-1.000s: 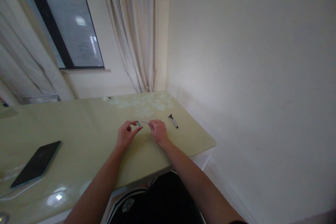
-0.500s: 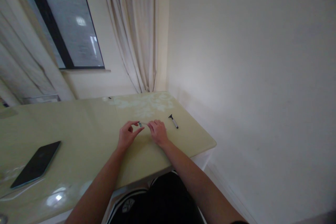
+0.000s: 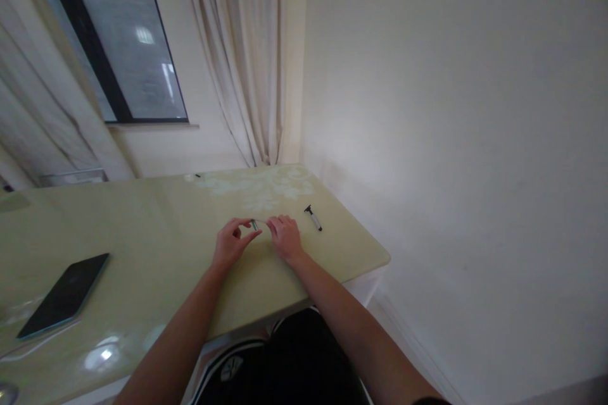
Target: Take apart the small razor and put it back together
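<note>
Between the thumb and fingertips of my left hand (image 3: pixel 231 242) is a small narrow piece (image 3: pixel 254 225), greenish and dark, too small to name surely. My right hand (image 3: pixel 285 237) is closed on a thin pale stick (image 3: pixel 261 221), whose far end reaches to the top of the small piece. Whether the two touch, I cannot tell. Both hands are just above the table. Right of my right hand lies a razor (image 3: pixel 313 219) with a black head and a grey and black handle.
A dark tablet (image 3: pixel 66 294) lies on the glossy pale green table (image 3: pixel 156 253) at the left, with a white cable (image 3: pixel 40 347) beside it. A small black item (image 3: pixel 198 175) is at the far edge. A wall (image 3: pixel 451 139) borders the right side.
Hardly anything differs. The small piece looks turned very slightly in my left fingers; both hands stay in place, and the view has shifted a little.
</note>
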A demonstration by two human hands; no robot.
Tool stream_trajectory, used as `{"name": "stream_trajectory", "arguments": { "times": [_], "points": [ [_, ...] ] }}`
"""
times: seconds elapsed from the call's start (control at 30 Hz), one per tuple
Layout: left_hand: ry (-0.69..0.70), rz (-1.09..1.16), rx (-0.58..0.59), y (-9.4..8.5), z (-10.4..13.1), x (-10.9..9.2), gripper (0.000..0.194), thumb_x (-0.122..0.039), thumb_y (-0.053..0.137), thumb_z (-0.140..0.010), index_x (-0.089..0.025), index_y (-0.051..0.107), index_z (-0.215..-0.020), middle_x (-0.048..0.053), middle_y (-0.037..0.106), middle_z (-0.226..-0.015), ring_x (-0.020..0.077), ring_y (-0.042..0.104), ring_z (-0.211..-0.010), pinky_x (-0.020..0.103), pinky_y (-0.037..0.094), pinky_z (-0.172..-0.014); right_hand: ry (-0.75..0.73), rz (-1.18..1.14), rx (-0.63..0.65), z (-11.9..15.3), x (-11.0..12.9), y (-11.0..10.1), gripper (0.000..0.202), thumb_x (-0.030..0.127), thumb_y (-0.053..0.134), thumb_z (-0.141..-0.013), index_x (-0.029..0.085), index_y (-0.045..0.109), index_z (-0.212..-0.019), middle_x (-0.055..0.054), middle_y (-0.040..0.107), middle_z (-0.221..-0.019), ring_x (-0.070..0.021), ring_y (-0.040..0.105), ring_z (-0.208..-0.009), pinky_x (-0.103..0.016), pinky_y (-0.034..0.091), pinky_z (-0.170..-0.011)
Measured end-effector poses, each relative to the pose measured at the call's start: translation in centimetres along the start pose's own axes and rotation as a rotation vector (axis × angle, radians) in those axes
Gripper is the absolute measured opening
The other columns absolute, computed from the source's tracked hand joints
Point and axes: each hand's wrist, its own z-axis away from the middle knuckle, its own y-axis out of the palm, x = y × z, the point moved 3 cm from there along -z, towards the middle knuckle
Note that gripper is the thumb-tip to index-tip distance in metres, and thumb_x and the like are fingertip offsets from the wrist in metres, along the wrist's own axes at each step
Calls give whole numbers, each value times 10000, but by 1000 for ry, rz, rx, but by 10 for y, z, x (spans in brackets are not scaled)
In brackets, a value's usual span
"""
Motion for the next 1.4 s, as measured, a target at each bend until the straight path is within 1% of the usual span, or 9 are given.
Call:
{"name": "stream_trajectory", "arguments": {
  "times": [0.23, 0.37, 0.7, 0.77, 0.93, 1.03, 1.13, 1.27, 1.4],
  "points": [
    [-7, -9, -8, 0, 0, -1, 431, -570, 795, -762, -218, 737, -1003, 13, 696, -849, 108, 416, -532, 258, 399, -529, 7, 28, -6, 0, 0, 0, 295, 368, 447, -1096, 217, 700, -1078, -64, 701, -974, -216, 586, -956, -317, 358, -829],
    [-10, -11, -23, 0, -1, 0, 454, -590, 788, -761, -214, 744, -1013, 10, 699, -841, 106, 417, -533, 252, 396, -527, -49, 23, 22, 0, 2, 1, 279, 376, 463, -1091, 225, 697, -1080, -59, 701, -983, -211, 585, -966, -314, 359, -839],
    [-19, -5, -40, -2, -1, -2, 442, -578, 795, -759, -214, 750, -1005, 6, 700, -843, 100, 407, -525, 253, 400, -518, -3, 29, -10, 1, 0, 1, 317, 379, 432, -1100, 220, 705, -1067, -63, 704, -973, -211, 589, -954, -312, 360, -830],
    [-21, -9, -45, -2, -1, -3, 441, -579, 789, -767, -217, 752, -1015, 7, 703, -845, 100, 409, -524, 253, 400, -518, -39, 15, 6, 1, 1, 0, 309, 375, 438, -1099, 222, 705, -1079, -61, 707, -979, -207, 590, -958, -310, 359, -837],
    [-3, -16, -55, -4, -2, -3, 439, -584, 789, -768, -216, 755, -1005, 6, 704, -837, 100, 415, -521, 253, 400, -517, -23, 39, 10, 0, 1, -1, 296, 373, 456, -1094, 216, 705, -1077, -63, 706, -981, -209, 591, -957, -315, 357, -828],
    [-5, -24, -61, -5, -2, -2, 443, -580, 787, -774, -219, 759, -1029, 3, 705, -834, 98, 417, -515, 253, 403, -516, -66, 40, 28, 0, 3, 0, 272, 374, 480, -1086, 221, 704, -1069, -52, 707, -986, -205, 592, -962, -313, 351, -828],
    [1, -30, -66, -6, -2, -1, 440, -577, 788, -774, -214, 761, -1021, 6, 707, -834, 100, 427, -518, 255, 409, -519, -25, 49, 21, 1, 3, -2, 287, 364, 464, -1093, 215, 705, -1047, -56, 706, -979, -202, 589, -953, -313, 347, -824],
    [22, -35, -78, -7, -3, -1, 437, -577, 777, -787, -210, 756, -1024, 10, 706, -841, 100, 426, -517, 255, 404, -512, -69, 29, 35, 1, 4, -2, 289, 378, 462, -1093, 225, 706, -1061, -55, 704, -983, -200, 590, -967, -308, 348, -829],
    [56, -58, -60, -7, -3, -5, 425, -574, 774, -795, -210, 756, -1013, 9, 702, -829, 97, 416, -507, 255, 402, -512, -46, 32, 26, 1, 2, -1, 300, 372, 448, -1098, 222, 708, -1080, -66, 705, -986, -206, 593, -971, -311, 348, -829]
  ]
}}
